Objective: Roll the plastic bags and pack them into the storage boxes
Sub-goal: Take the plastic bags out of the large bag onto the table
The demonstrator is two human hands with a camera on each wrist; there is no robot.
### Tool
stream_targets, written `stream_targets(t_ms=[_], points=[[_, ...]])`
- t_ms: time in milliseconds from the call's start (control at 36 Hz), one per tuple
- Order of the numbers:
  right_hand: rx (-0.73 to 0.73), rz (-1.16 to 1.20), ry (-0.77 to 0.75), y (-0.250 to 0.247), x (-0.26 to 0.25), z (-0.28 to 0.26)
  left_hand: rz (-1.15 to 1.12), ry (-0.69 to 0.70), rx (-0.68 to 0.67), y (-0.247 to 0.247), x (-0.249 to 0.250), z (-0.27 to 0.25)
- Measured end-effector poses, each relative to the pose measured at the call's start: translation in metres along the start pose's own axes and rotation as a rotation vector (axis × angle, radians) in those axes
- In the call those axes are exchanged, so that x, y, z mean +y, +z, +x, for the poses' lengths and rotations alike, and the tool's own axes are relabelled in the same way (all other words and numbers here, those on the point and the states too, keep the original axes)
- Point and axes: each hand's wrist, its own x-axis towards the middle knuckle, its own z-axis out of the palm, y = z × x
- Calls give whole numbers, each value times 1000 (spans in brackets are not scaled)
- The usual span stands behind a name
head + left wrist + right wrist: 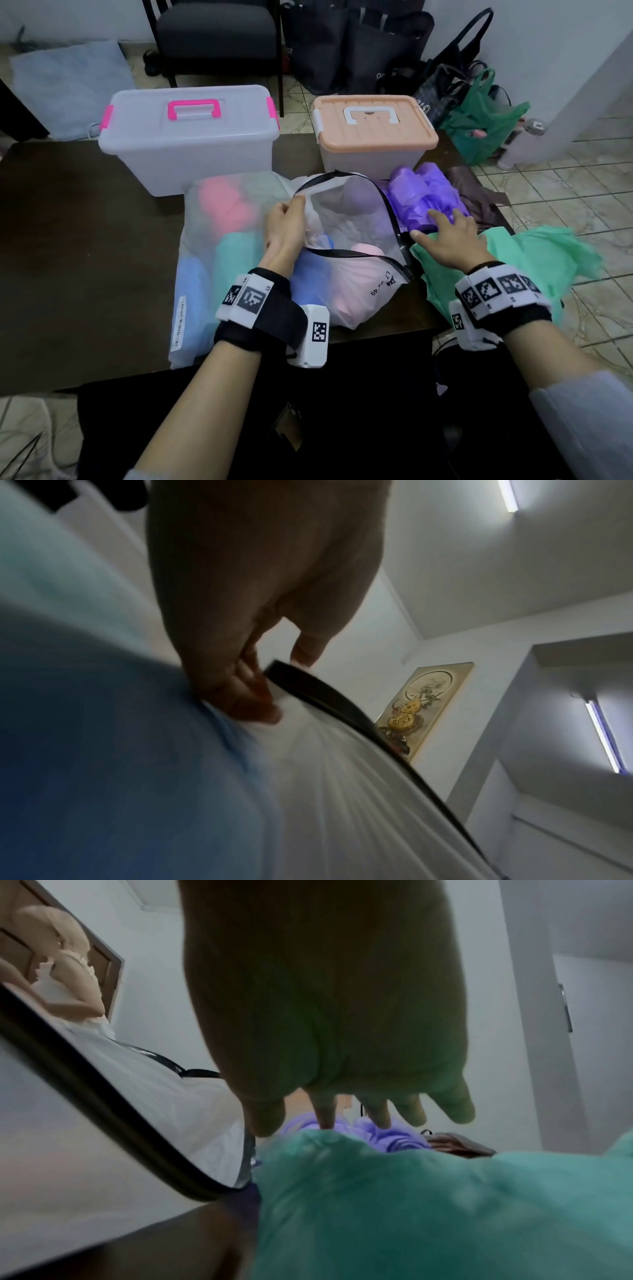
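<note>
Both boxes [186, 137] were shut; nothing was packed yet. A big bag [346, 219] was pinched open by the left hand [286, 226]. The right hand [448, 236] was laid flat on loose bags [424, 198] on the table.

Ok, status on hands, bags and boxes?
Left hand grips zip bag rim. Right hand open on green bag. Both boxes lidded; none packed yet.
</note>
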Motion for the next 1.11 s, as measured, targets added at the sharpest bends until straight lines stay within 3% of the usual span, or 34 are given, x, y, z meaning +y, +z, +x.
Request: stream_targets(t_ms=[111, 222, 361, 528, 611, 722, 833, 1000, 1055, 1111], points=[[-5, -44, -3, 6, 3, -5, 271, 117, 16, -13, 10, -9], [-59, -69, -7, 9, 0, -2, 545, 184, 172, -37, 14, -14], [-138, -55, 22, 13, -7, -6, 735, 7, 330, -67, 9, -22], [-113, -40, 35, 11, -14, -9, 716, -290, 265, -92, -5, -18], [-44, 27, -47, 9, -19, -14, 675, -325, 244, -100, -16, -16], [51, 207, -264, 19, -21, -26, 678, -375, 277, -110, -32, -14], [37, 240, -342, 39, -17, -43, 678, -369, 301, -114, -43, -17], [326, 186, -315, 42, -3, -40, 661, -363, 279, -118, -45, -9], [404, 101, -244, 30, 3, -39, 639, -352, 277, -121, -45, -6], [361, 51, -88, 22, 11, -38, 605, -346, 288, -122, -44, -4]])
